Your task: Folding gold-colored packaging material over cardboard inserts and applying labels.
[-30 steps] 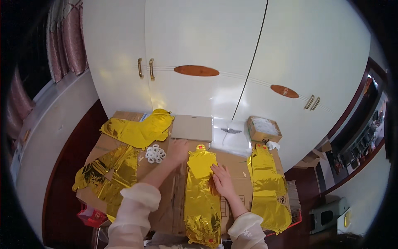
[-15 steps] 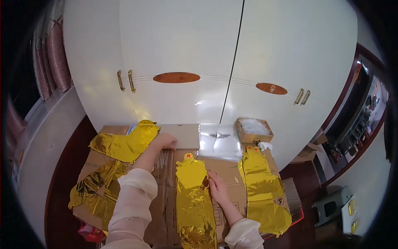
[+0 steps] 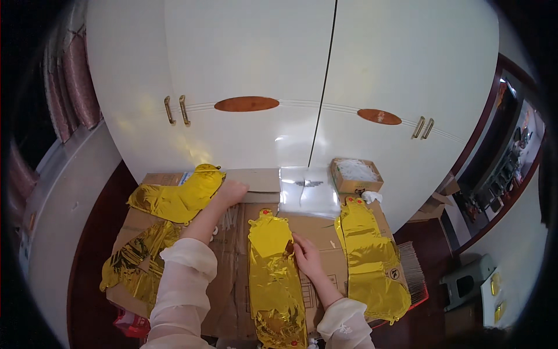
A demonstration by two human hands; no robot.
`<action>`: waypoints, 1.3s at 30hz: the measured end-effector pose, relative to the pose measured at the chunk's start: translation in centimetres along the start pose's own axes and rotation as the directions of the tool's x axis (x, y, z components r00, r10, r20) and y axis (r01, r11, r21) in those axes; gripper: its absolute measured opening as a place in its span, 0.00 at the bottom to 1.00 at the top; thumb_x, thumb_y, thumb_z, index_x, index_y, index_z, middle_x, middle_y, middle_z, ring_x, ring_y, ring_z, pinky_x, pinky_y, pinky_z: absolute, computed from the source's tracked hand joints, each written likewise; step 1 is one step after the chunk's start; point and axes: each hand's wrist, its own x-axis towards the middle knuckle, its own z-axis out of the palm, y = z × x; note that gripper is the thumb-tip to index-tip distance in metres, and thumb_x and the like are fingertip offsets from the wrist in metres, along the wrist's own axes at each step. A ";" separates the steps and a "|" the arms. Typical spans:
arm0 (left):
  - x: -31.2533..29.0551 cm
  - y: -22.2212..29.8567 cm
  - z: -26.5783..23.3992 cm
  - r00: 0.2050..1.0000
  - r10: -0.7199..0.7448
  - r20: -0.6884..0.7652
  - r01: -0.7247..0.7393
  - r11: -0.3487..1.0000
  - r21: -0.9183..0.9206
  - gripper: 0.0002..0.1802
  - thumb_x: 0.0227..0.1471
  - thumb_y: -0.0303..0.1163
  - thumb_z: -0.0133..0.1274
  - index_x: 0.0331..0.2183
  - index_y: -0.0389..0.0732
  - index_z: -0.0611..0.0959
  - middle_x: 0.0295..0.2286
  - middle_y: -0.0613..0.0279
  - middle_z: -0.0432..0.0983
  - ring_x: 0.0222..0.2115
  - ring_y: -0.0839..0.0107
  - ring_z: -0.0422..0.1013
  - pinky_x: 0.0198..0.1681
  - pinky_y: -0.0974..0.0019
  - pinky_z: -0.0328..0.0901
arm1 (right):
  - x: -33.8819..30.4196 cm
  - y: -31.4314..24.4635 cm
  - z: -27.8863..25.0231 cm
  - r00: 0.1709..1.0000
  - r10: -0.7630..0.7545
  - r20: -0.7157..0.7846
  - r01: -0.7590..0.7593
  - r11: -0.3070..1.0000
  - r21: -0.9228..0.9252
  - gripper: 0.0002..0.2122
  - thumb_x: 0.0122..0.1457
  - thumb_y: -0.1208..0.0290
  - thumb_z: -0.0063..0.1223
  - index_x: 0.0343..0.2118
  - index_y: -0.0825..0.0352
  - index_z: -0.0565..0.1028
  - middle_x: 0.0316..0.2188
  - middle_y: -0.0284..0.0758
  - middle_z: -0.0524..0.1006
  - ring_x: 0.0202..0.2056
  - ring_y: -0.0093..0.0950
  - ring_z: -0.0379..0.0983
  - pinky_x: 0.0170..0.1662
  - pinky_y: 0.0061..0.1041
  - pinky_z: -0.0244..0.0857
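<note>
My left hand (image 3: 233,192) reaches to the back of the cardboard-covered work surface (image 3: 325,238). Its fingers are closed at the left edge of a grey-brown cardboard sheet (image 3: 261,181), whose front edge stands slightly raised. A long gold foil balloon (image 3: 270,273), flat and with red spots at its ends, lies in the middle. Against its right edge rests my right hand (image 3: 308,257), fingers stretched out and touching the foil. To the right lies another flat gold foil balloon (image 3: 372,262). Two more are on the left: one behind (image 3: 174,199), one in front (image 3: 139,262).
Clear plastic bags (image 3: 308,195) lie right of the cardboard sheet. Beyond them stands a small carton (image 3: 356,176) of white pieces, beside crumpled white tissue (image 3: 372,198). White cabinet doors (image 3: 244,64) close off the back. A grey stool (image 3: 468,282) stands on the floor at right.
My left hand has shifted slightly right and closed further, and the cardboard sheet's front edge has risen. My right hand stays at the balloon's edge. The whole view has shifted slightly.
</note>
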 end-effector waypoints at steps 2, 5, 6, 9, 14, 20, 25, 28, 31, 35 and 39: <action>0.2 0.1 -0.7 0.999 -0.009 0.033 0.009 1.000 -0.025 0.08 0.47 0.32 0.52 0.24 0.40 0.83 0.24 0.53 0.79 0.29 0.53 0.77 0.32 0.52 0.72 | -0.1 0.4 0.1 1.000 -0.011 -0.007 0.011 1.000 -0.002 0.15 0.61 0.73 0.49 0.50 0.67 0.74 0.47 0.46 0.76 0.49 0.44 0.72 0.53 0.36 0.64; 0.4 0.0 -1.7 0.990 -0.022 0.139 0.032 0.997 -0.068 0.08 0.47 0.33 0.53 0.25 0.41 0.84 0.25 0.52 0.80 0.29 0.52 0.77 0.33 0.52 0.72 | -0.1 0.8 0.1 1.000 -0.013 -0.008 0.013 1.000 0.009 0.15 0.61 0.72 0.50 0.51 0.67 0.74 0.47 0.46 0.76 0.49 0.44 0.72 0.52 0.36 0.65; 0.4 -0.1 -1.6 0.987 -0.043 0.153 0.055 0.996 -0.076 0.08 0.47 0.33 0.52 0.26 0.41 0.84 0.25 0.52 0.80 0.29 0.52 0.77 0.33 0.52 0.72 | -0.1 0.5 0.0 1.000 -0.007 -0.007 0.007 1.000 0.016 0.15 0.60 0.72 0.50 0.51 0.67 0.73 0.47 0.46 0.76 0.49 0.44 0.72 0.52 0.36 0.65; 0.2 -0.6 -1.2 0.979 -0.077 0.188 0.089 0.994 -0.055 0.09 0.47 0.32 0.52 0.27 0.40 0.85 0.26 0.50 0.80 0.30 0.52 0.77 0.34 0.52 0.72 | -0.1 0.3 0.0 1.000 0.013 0.003 -0.013 0.999 0.036 0.15 0.60 0.72 0.50 0.51 0.66 0.73 0.47 0.46 0.76 0.49 0.44 0.72 0.51 0.35 0.66; 0.4 0.3 -2.4 0.983 -0.142 0.115 0.143 0.990 -0.002 0.08 0.48 0.30 0.51 0.27 0.40 0.83 0.27 0.51 0.80 0.31 0.51 0.77 0.34 0.52 0.72 | -0.1 0.1 -0.1 0.999 0.043 0.004 -0.043 0.998 0.035 0.16 0.60 0.72 0.51 0.51 0.66 0.73 0.47 0.45 0.76 0.48 0.44 0.73 0.51 0.35 0.66; 0.0 0.4 -2.8 0.997 -0.077 -0.013 0.076 0.996 -0.040 0.06 0.46 0.32 0.55 0.25 0.40 0.80 0.30 0.56 0.79 0.33 0.54 0.76 0.33 0.53 0.71 | -0.3 0.7 0.2 1.000 -0.002 -0.011 0.002 1.000 -0.008 0.17 0.59 0.72 0.52 0.52 0.66 0.73 0.47 0.45 0.76 0.45 0.43 0.74 0.48 0.34 0.68; -0.5 0.7 -4.1 0.995 -0.071 -0.074 0.066 0.996 -0.065 0.06 0.47 0.34 0.55 0.26 0.42 0.79 0.29 0.56 0.78 0.30 0.54 0.76 0.31 0.52 0.71 | -0.3 -0.9 -0.8 0.997 0.075 -0.003 -0.075 0.995 0.059 0.18 0.60 0.72 0.52 0.53 0.65 0.72 0.47 0.44 0.76 0.45 0.39 0.75 0.48 0.33 0.68; -0.5 0.5 -4.1 0.959 -0.162 -0.232 0.155 0.987 -0.048 0.05 0.51 0.34 0.52 0.28 0.45 0.78 0.28 0.57 0.76 0.28 0.54 0.75 0.28 0.53 0.70 | -2.5 -2.6 -2.6 0.995 0.072 -0.071 -0.068 0.996 0.049 0.18 0.60 0.73 0.51 0.54 0.66 0.72 0.45 0.41 0.76 0.45 0.34 0.74 0.50 0.27 0.65; -1.7 0.6 -5.4 0.927 -0.185 -0.325 0.175 0.983 -0.062 0.05 0.53 0.33 0.49 0.29 0.44 0.77 0.27 0.58 0.75 0.26 0.56 0.75 0.26 0.55 0.70 | -7.3 -6.9 -6.1 0.993 0.111 -0.042 -0.107 0.989 0.101 0.17 0.60 0.77 0.50 0.52 0.69 0.72 0.44 0.40 0.75 0.44 0.29 0.72 0.50 0.23 0.64; -2.0 4.1 -9.4 0.853 -0.097 -0.513 0.056 0.994 -0.096 0.05 0.53 0.33 0.50 0.28 0.44 0.77 0.27 0.58 0.74 0.25 0.58 0.75 0.25 0.57 0.70 | -18.0 -8.4 -11.1 0.951 0.298 -0.076 -0.276 0.935 0.221 0.11 0.60 0.78 0.51 0.46 0.70 0.74 0.38 0.34 0.75 0.39 0.21 0.71 0.45 0.20 0.65; -7.4 9.6 -14.2 0.876 -0.132 -0.464 -0.002 0.961 -0.277 0.08 0.51 0.30 0.58 0.33 0.38 0.78 0.35 0.59 0.79 0.29 0.59 0.76 0.28 0.59 0.71 | -26.3 -9.5 -11.6 0.780 0.625 -0.033 -0.548 0.707 0.447 0.06 0.62 0.75 0.52 0.41 0.67 0.74 0.34 0.30 0.75 0.36 0.19 0.72 0.39 0.19 0.65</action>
